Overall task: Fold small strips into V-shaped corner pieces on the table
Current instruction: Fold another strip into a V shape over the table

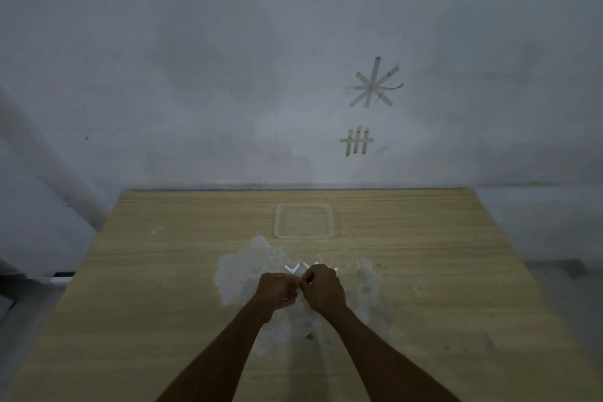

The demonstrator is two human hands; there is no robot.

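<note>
My left hand [277, 290] and my right hand [323, 287] meet fingertip to fingertip over the middle of the wooden table [130, 303]. Both pinch a small white strip [301, 282], of which only a sliver shows between the fingers. Just beyond the knuckles a row of white V-shaped pieces lies on the table. One V piece [292, 268] is in full view; the others [315, 266] are partly hidden behind my right hand.
A clear square plastic container [277, 222] stands farther back at the table's centre. A worn whitish patch [241, 271] spreads over the wood under the hands. The grey wall behind carries taped marks [375, 83]. The table's left edge drops off to the floor.
</note>
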